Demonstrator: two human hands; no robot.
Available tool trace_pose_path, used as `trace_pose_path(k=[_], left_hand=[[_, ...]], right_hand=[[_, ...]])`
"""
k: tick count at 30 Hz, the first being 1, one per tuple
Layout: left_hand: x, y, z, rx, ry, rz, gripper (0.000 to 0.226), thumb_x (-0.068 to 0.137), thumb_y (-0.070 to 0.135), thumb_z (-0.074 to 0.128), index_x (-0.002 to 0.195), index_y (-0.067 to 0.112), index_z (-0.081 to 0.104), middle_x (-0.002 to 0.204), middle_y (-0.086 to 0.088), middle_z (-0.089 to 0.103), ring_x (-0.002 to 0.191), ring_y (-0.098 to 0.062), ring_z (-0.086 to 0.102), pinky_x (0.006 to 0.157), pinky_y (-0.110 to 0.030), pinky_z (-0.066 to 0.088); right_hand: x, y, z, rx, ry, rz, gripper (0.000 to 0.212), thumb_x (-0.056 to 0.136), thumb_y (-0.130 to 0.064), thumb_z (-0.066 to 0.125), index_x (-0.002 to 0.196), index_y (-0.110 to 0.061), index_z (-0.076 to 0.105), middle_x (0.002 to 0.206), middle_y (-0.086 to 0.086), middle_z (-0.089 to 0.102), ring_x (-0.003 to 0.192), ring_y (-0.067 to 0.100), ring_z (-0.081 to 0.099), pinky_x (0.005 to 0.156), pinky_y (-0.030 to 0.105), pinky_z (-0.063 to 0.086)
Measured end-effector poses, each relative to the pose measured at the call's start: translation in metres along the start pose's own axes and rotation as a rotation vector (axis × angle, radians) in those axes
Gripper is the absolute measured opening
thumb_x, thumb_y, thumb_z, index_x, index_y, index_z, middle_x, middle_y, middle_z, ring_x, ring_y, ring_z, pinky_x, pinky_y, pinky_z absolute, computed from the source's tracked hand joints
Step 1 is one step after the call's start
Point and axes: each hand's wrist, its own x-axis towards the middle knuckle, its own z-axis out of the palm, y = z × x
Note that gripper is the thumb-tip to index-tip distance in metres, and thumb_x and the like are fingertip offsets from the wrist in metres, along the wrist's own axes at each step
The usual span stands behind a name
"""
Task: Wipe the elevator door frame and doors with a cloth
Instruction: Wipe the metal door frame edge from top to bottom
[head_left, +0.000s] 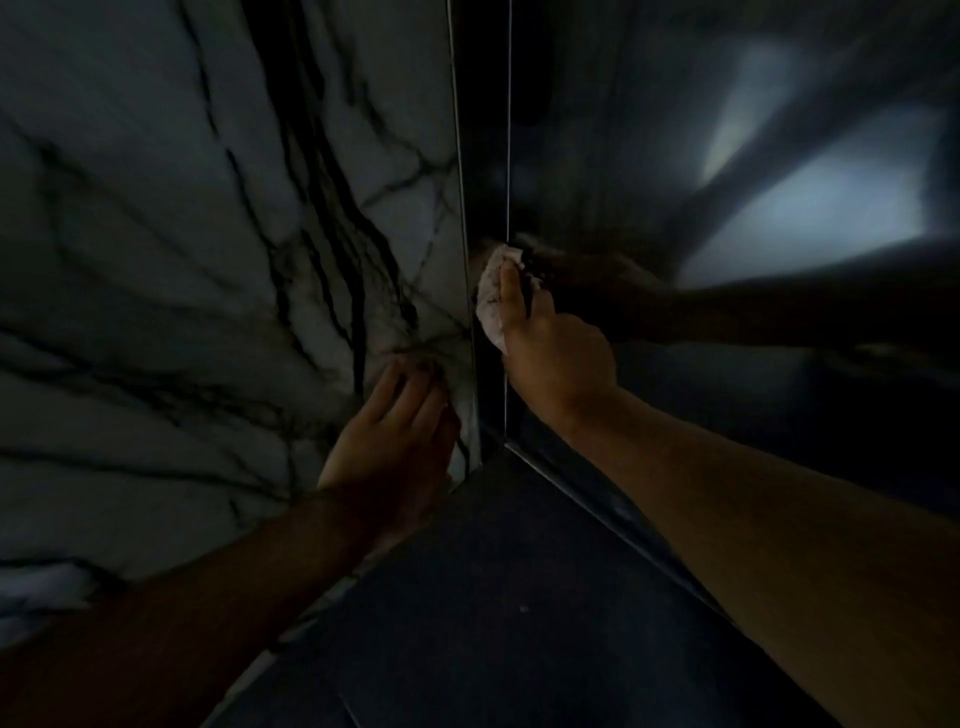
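The scene is dim and softly blurred, with pale reflected light glaring on the metal door at upper right, deep shadow elsewhere, and wide-angle bending at the edges.

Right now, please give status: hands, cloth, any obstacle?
Right hand presses cloth on door frame. Left hand flat on marble wall. No obstacle seen.

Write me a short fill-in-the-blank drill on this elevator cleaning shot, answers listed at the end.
1. The cloth is held in the ____ hand.
2. The left hand rests flat on the veined ____ wall.
3. The cloth is pressed against the dark door ____.

Missing words: right; marble; frame
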Motion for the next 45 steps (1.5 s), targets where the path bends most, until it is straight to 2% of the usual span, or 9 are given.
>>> trace_pose_path(k=[5, 13, 17, 19, 24, 30, 33, 37, 45], left_hand=[[-0.016, 0.01, 0.03, -0.002, -0.079, 0.047, 0.05, 0.082, 0.026, 0.041, 0.115, -0.006, 0.059, 0.123, -0.028, 0.055, 0.122, -0.046, 0.048, 0.114, -0.058, 0.024], [-0.038, 0.035, 0.053, -0.014, -0.301, 0.046, 0.049, 0.083, 0.033, 0.051, 0.119, 0.0, 0.061, 0.131, -0.027, 0.053, 0.128, -0.046, 0.043, 0.114, -0.058, 0.024], [-0.048, 0.047, 0.079, -0.202, -0.444, 0.078, 0.065, 0.089, 0.049, 0.046, 0.141, 0.012, 0.04, 0.152, -0.019, 0.027, 0.139, -0.035, 0.023, 0.116, -0.045, 0.017], [-0.054, 0.055, 0.09, -0.401, -0.55, -0.034, 0.066, 0.093, 0.049, 0.046, 0.147, 0.015, 0.029, 0.154, -0.011, 0.023, 0.136, -0.028, 0.025, 0.108, -0.035, 0.021], [-0.06, 0.075, 0.122, -0.568, -0.736, -0.01, 0.082, 0.091, 0.053, 0.054, 0.153, 0.016, 0.016, 0.16, -0.009, 0.017, 0.145, -0.027, 0.02, 0.117, -0.037, 0.019], [-0.053, 0.084, 0.141, -0.575, -0.714, 0.041, 0.093, 0.083, 0.061, 0.061, 0.154, 0.019, 0.019, 0.159, -0.011, 0.018, 0.144, -0.031, 0.019, 0.119, -0.042, 0.019], [-0.051, 0.087, 0.144, -0.559, -0.752, 0.013, 0.095, 0.076, 0.066, 0.065, 0.15, 0.018, 0.029, 0.156, -0.012, 0.025, 0.14, -0.031, 0.028, 0.115, -0.042, 0.026], [-0.051, 0.091, 0.147, -0.489, -0.828, -0.033, 0.09, 0.068, 0.063, 0.074, 0.135, 0.008, 0.051, 0.148, -0.016, 0.036, 0.134, -0.032, 0.034, 0.109, -0.04, 0.035], [-0.027, 0.105, 0.134, -0.588, -1.081, -0.151, 0.104, 0.071, 0.024, 0.084, 0.151, 0.006, 0.021, 0.159, -0.024, 0.01, 0.145, -0.038, 0.016, 0.114, -0.048, 0.031]], right_hand=[[-0.025, 0.0, 0.047, -0.048, -0.092, -0.088, 0.062, 0.099, -0.016, 0.041, 0.151, -0.006, 0.009, 0.117, 0.02, 0.057, 0.061, 0.023, 0.061, 0.044, 0.029, 0.032], [-0.052, -0.01, 0.094, -0.031, -0.226, -0.089, 0.072, 0.095, -0.019, 0.048, 0.152, -0.012, 0.005, 0.136, 0.024, 0.045, 0.068, 0.028, 0.063, 0.045, 0.03, 0.033], [-0.057, -0.016, 0.115, -0.055, -0.214, -0.101, 0.067, 0.097, -0.019, 0.045, 0.152, -0.012, 0.009, 0.134, 0.023, 0.048, 0.069, 0.028, 0.064, 0.046, 0.031, 0.034], [-0.061, -0.018, 0.125, -0.038, -0.249, -0.107, 0.071, 0.096, -0.02, 0.049, 0.152, -0.011, 0.007, 0.133, 0.024, 0.048, 0.073, 0.029, 0.065, 0.048, 0.032, 0.037], [-0.071, -0.026, 0.146, -0.006, -0.33, -0.111, 0.072, 0.097, -0.021, 0.046, 0.152, -0.012, 0.001, 0.135, 0.024, 0.045, 0.086, 0.033, 0.064, 0.055, 0.035, 0.042], [-0.079, -0.036, 0.167, 0.058, -0.398, -0.097, 0.067, 0.098, -0.023, 0.042, 0.152, -0.012, 0.005, 0.131, 0.025, 0.046, 0.095, 0.04, 0.061, 0.07, 0.044, 0.05], [-0.083, -0.035, 0.175, 0.263, -0.464, 0.081, 0.046, 0.103, -0.032, 0.03, 0.144, -0.012, 0.03, 0.125, 0.024, 0.053, 0.1, 0.041, 0.059, 0.079, 0.045, 0.048], [-0.083, -0.048, 0.189, 0.157, -0.526, -0.006, 0.053, 0.099, -0.025, 0.036, 0.149, -0.02, 0.018, 0.134, 0.023, 0.045, 0.108, 0.042, 0.055, 0.08, 0.045, 0.046], [-0.078, -0.051, 0.189, 0.054, -0.592, -0.029, 0.058, 0.096, -0.014, 0.041, 0.149, -0.014, 0.018, 0.13, 0.02, 0.052, 0.109, 0.036, 0.058, 0.079, 0.041, 0.045]])
